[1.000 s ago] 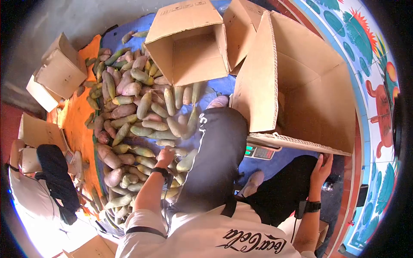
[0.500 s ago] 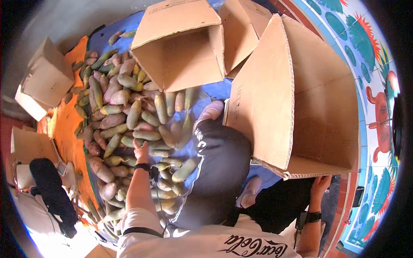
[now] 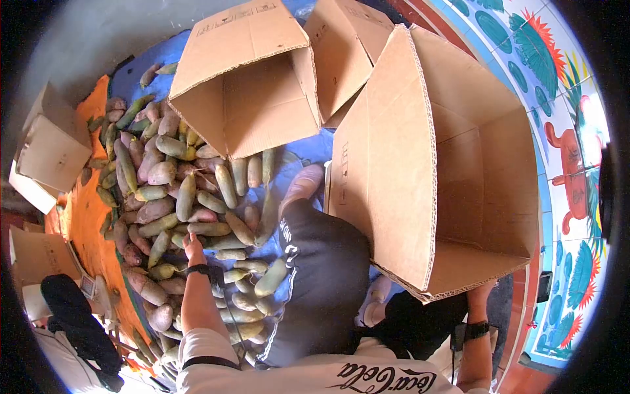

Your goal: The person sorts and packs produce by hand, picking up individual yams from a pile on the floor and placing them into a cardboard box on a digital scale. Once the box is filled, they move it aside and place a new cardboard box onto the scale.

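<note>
Touching cucumbers, left hand is open; right hand unclear behind box; shirt reads Coca-Cola.

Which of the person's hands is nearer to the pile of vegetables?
Left. The left hand rests on the vegetable pile, touching it. The right hand is far off on the other side, at the lower edge of the large cardboard box.
</note>
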`<act>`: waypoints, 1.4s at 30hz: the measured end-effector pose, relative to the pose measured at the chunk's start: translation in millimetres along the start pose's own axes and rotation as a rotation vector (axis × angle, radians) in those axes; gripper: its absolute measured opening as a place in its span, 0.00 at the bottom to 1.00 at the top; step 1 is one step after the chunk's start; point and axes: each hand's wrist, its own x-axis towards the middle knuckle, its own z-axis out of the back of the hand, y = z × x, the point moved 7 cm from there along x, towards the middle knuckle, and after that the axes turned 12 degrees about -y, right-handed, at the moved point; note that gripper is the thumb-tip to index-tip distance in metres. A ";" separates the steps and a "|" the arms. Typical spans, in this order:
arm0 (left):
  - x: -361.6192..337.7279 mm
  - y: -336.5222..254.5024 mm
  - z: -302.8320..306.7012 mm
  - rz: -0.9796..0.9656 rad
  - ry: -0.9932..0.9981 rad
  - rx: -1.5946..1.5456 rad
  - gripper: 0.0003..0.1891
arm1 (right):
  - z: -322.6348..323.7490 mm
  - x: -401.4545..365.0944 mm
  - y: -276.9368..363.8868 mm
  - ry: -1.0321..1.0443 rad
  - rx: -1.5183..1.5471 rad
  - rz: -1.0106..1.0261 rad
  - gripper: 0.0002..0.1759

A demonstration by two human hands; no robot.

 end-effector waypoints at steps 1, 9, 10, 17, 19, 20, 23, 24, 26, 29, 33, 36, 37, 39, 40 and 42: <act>28.1 27.5 -10.9 -0.181 0.027 0.185 0.23 | -8.4 -2.1 -12.3 0.066 0.039 -0.085 0.32; -83.3 35.4 -0.2 -0.287 -0.016 0.104 0.17 | 7.5 5.1 36.7 0.003 0.033 0.058 0.29; -141.2 -9.9 20.5 -0.068 0.030 0.022 0.17 | 13.3 5.4 46.2 -0.085 0.038 0.121 0.27; -154.5 9.6 6.0 -0.031 0.281 -0.218 0.17 | 26.8 15.7 97.5 -0.134 0.160 0.022 0.18; -200.4 -57.0 26.5 0.042 0.434 -0.330 0.18 | 38.8 19.0 119.9 -0.251 0.240 0.084 0.15; -211.5 -85.3 35.2 -0.099 0.453 -0.375 0.18 | 27.8 18.2 103.6 -0.115 0.193 -0.048 0.16; -258.6 -176.9 75.0 -0.309 0.341 -0.409 0.19 | 32.4 19.5 111.4 -0.128 0.242 -0.024 0.18; -266.4 -203.6 85.9 -0.596 0.308 -0.352 0.21 | 34.3 18.8 112.4 -0.154 0.286 -0.041 0.18; -304.9 -255.0 112.2 -0.657 0.302 -0.441 0.23 | 35.9 18.6 111.3 -0.213 0.232 0.011 0.19; -371.1 -321.5 148.2 -0.817 0.332 -0.572 0.24 | 36.0 18.2 111.9 -0.231 0.256 0.024 0.23; -425.1 -368.7 165.0 -0.923 0.476 -0.701 0.28 | 39.3 18.1 111.9 -0.297 0.285 0.082 0.23; -477.0 -399.2 168.5 -1.080 0.566 -0.717 0.29 | 41.1 16.8 114.0 -0.270 0.311 0.069 0.23; -495.2 -407.2 166.2 -1.048 0.651 -0.747 0.30 | 41.1 16.5 114.0 -0.284 0.306 0.079 0.23; -518.4 -418.6 154.0 -1.063 0.720 -0.763 0.30 | 40.0 16.0 112.1 -0.304 0.296 0.095 0.23; -525.8 -423.5 149.2 -1.114 0.705 -0.746 0.29 | 40.3 16.9 111.5 -0.302 0.297 0.091 0.23; -540.2 -426.1 135.3 -1.104 0.730 -0.592 0.28 | 40.7 17.0 111.7 -0.296 0.301 0.085 0.22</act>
